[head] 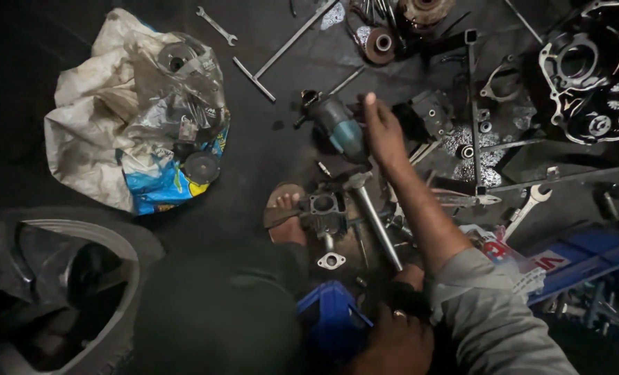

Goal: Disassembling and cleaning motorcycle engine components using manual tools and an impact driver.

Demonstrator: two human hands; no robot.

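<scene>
Dark, oily floor (268, 153) strewn with engine parts. My right hand (382, 132) reaches forward, fingers resting on the teal power tool (340, 132), grip unclear. My left hand (392, 340) lies low by the blue crate (330, 316), its closure hidden. Far left of both sits a white-and-blue sack (125, 153); a spanner (528, 208) lies right.

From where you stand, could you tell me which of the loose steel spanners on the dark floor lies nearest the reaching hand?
The open-ended steel spanner right of the right hand; the other lies far off, top left.
</scene>
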